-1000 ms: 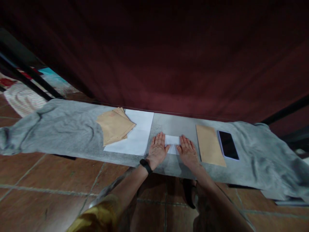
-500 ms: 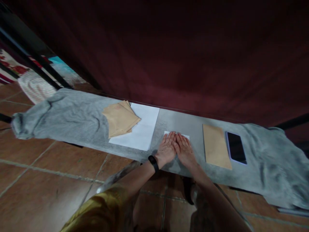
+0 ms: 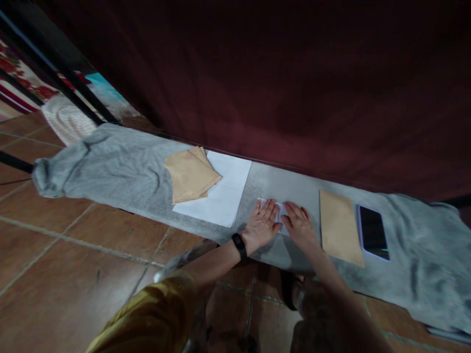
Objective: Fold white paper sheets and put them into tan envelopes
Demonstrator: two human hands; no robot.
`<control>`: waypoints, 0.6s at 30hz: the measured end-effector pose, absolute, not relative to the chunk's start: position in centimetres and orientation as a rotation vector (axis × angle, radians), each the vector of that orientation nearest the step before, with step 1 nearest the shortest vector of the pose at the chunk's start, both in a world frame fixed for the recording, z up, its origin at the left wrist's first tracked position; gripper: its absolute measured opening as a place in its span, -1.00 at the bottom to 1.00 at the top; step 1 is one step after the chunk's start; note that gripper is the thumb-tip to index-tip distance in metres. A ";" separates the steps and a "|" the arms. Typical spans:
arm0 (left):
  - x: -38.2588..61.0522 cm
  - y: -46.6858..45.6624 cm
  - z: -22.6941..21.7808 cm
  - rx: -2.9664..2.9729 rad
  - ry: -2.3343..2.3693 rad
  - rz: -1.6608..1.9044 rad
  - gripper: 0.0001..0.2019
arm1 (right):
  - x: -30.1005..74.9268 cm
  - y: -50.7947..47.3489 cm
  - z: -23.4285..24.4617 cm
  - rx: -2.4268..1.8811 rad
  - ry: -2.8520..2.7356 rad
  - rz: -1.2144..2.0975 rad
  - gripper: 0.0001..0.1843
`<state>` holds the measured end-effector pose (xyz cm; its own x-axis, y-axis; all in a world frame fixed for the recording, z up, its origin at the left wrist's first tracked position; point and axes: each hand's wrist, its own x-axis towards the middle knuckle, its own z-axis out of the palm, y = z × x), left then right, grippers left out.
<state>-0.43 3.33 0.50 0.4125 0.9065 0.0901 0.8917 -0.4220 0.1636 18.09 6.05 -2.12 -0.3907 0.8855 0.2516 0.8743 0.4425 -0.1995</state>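
Left hand (image 3: 260, 228) and right hand (image 3: 300, 228) fingers are lying outstretched, gripping nothing, on a small white paper (image 3: 281, 212) roughly midway between the surface (image 3: 285, 181)'s near and far edges. They're hiding much of it, so its outline's kinda eluding me.

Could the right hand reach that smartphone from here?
Probably yes: the right hand would only need to pass over the flat brown envelope lying between, and nothing covers the smartphone.

The left hand (image 3: 262, 225) and the right hand (image 3: 299, 225), laid together over the small white paper (image 3: 281, 214) half a second earlier, had been parted to left and right; a strip of the paper was uncovered between them, narrower than a second before.
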 end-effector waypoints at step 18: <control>-3.1 7.8 5.0 2.370 1.734 0.600 -0.77 | 18.9 9.4 1.9 -1.521 -2.088 0.327 -0.78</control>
